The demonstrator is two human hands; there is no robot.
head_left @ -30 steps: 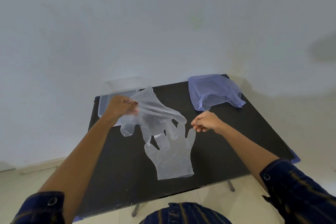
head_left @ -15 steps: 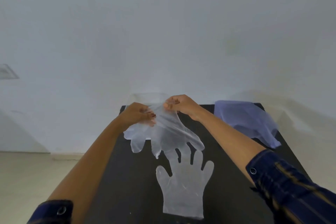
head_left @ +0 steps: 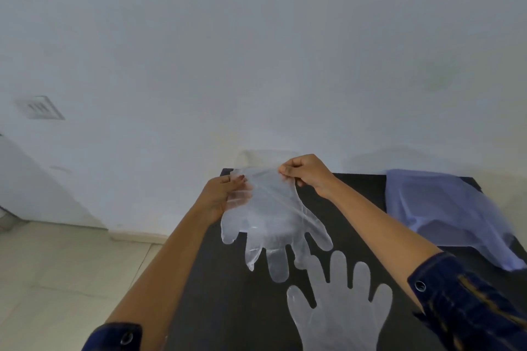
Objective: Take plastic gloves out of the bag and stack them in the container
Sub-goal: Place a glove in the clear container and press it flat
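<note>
A clear plastic glove (head_left: pixel 273 222) is held up by its cuff over the far left corner of the black table (head_left: pixel 228 293), fingers hanging toward me. My left hand (head_left: pixel 225 196) pinches the cuff's left side and my right hand (head_left: pixel 308 174) pinches its right side. A second clear glove (head_left: pixel 339 308) lies flat on the table nearer me, fingers pointing away. The bluish plastic bag (head_left: pixel 445 214) lies crumpled at the table's right. The clear container (head_left: pixel 262 158) is mostly hidden behind the held glove; only its far rim shows.
A white wall rises right behind the table. Tiled floor (head_left: pixel 57 279) lies to the left, below the table's left edge. A wall vent (head_left: pixel 40 108) sits at the far left.
My right hand came across from the table's middle and took the cuff beside my left hand. The glove now hangs spread between both hands. The camera tilted up and left.
</note>
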